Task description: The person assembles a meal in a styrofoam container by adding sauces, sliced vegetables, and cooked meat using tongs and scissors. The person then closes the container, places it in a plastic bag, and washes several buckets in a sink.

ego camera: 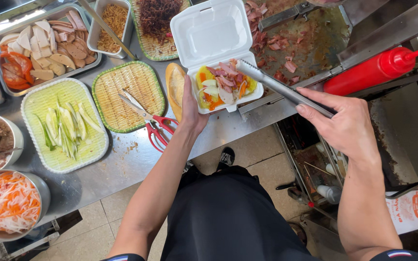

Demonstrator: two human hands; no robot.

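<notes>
Left hand [193,110] grips the open foam box [218,58] on the counter [122,164]; right hand [347,125] pinches metal tongs [281,87] over its filling; lid open, baguette [175,89] beside untouched

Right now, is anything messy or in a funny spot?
Yes. Crumbs lie scattered on the steel counter beside the red-handled scissors, which rest half on a woven tray, half off. Meat scraps are strewn over the griddle.
</notes>
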